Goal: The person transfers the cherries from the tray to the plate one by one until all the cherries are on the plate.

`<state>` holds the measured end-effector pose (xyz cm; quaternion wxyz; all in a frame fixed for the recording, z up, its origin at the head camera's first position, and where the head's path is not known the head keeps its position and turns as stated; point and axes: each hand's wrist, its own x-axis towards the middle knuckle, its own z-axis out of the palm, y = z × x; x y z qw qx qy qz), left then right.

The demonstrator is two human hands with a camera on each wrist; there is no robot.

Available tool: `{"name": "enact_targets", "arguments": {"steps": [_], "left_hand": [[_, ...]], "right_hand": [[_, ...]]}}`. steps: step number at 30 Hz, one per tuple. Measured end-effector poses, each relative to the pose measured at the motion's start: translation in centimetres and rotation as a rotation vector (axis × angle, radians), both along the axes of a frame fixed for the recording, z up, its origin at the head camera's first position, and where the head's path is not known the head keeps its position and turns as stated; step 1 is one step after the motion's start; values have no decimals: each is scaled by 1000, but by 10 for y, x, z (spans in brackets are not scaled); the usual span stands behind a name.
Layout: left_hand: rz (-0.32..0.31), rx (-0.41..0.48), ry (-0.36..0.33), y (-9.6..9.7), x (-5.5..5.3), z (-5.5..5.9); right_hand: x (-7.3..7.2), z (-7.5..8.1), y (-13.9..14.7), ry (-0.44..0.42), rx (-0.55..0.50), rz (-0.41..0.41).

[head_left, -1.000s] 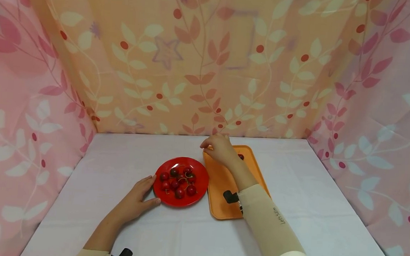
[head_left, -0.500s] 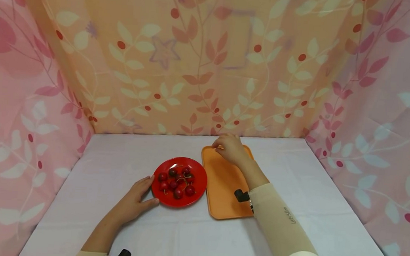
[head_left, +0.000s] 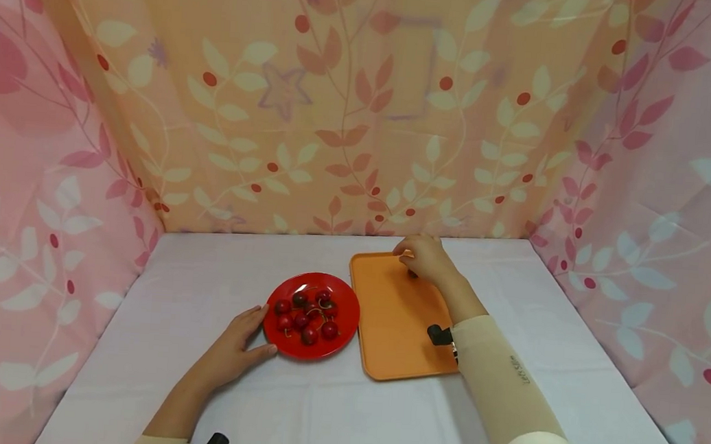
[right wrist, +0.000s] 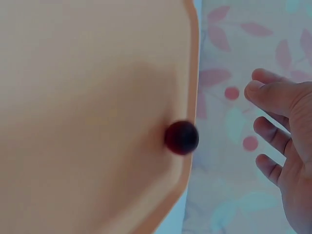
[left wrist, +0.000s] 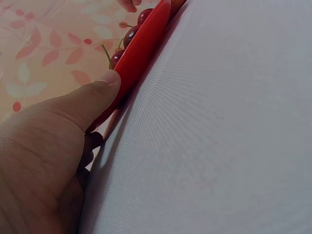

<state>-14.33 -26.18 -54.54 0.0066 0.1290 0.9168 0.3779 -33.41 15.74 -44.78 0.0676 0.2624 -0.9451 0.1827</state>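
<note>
My left hand (head_left: 232, 347) rests at the left rim of a red plate (head_left: 341, 341), its thumb and fingers spread along the edge. In the left wrist view the thumb (left wrist: 100, 95) touches the plate's rim. Several dark red cherries (head_left: 309, 334), some with stems, lie on the plate. My right hand (head_left: 430, 258) is over the far end of an orange tray (head_left: 394, 321). Just under it a single dark cherry (right wrist: 181, 138) sits by the tray's rim. The right wrist view shows a gap between this cherry and the loosely bent fingers, with nothing seen in them.
The plate stands close to the tray's left side on a white tablecloth (head_left: 293, 410). Patterned curtains (head_left: 348, 146) enclose the table at the back and both sides. A dark camera mount (head_left: 440, 335) on the right wrist hangs over the tray.
My right hand has moved right across the tray's far end, past the single cherry, which was covered half a second ago and shows again. The left hand and plate keep their places.
</note>
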Motion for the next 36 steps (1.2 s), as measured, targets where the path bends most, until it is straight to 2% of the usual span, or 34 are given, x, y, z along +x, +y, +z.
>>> {"name": "enact_targets", "arguments": {"steps": [9, 15, 22, 31, 36], "left_hand": [[11, 6, -30, 0, 1, -1], [10, 7, -32, 0, 1, 1], [12, 21, -31, 0, 1, 1], [7, 7, -12, 0, 1, 1], [2, 8, -18, 1, 1, 2]], "right_hand": [[-23, -11, 24, -63, -32, -39], [-32, -19, 31, -49, -40, -61], [-35, -31, 33, -130, -19, -71], [-40, -40, 38, -100, 26, -94], [-40, -43, 40, -129, 25, -89]]}}
